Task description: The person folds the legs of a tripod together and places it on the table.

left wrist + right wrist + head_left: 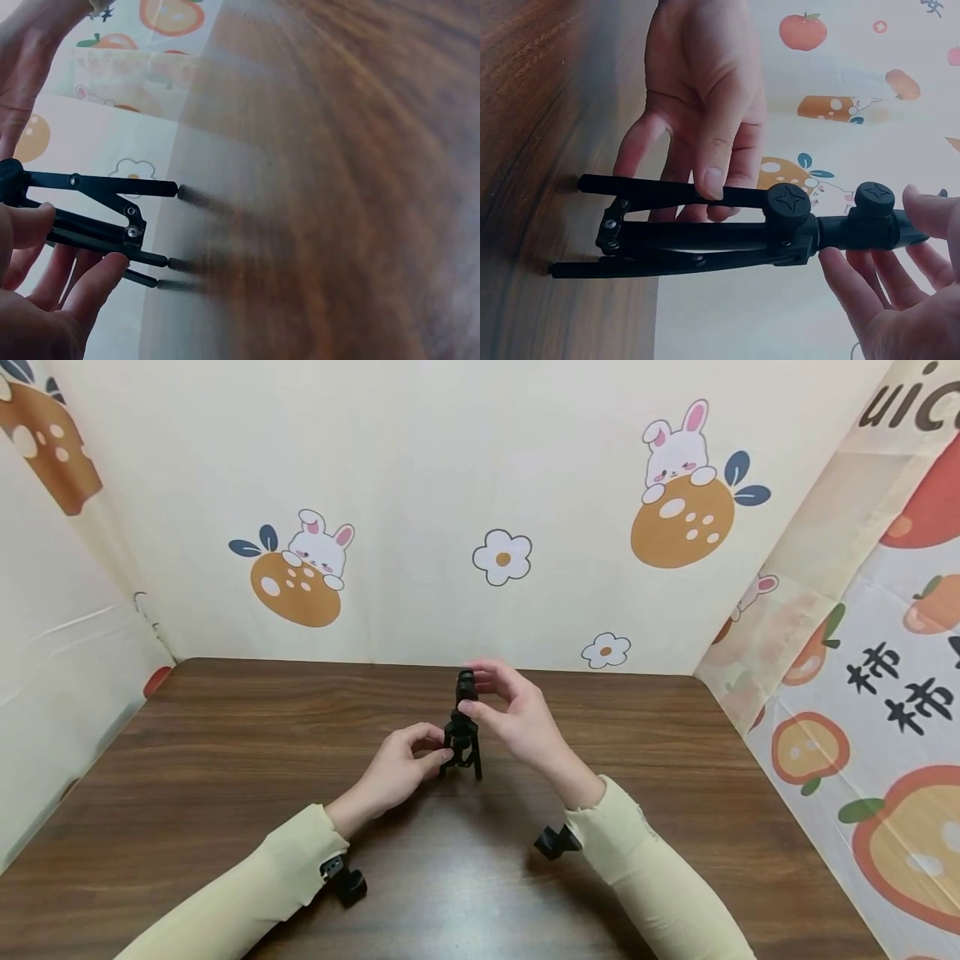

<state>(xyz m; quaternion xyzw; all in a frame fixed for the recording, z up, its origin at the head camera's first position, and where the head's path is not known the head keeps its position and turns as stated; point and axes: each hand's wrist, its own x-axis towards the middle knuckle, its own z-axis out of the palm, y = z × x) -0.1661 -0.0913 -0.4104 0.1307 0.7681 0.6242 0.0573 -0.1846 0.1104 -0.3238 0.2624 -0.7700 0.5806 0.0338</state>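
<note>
black and slim, the small tripod stood upright on the brown tabletop, legs slightly apart, its long axis vertical, held from both sides: the left hand, low on its left, pinched one leg between thumb and fingers; the right hand, higher and opposite, grasped the upper column.

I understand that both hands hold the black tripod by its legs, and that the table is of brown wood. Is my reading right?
Not entirely: the right hand does not hold the legs; it holds the upper part of the black tripod, as the right wrist view shows. The left hand is at the legs, and the table is brown wood.
</note>
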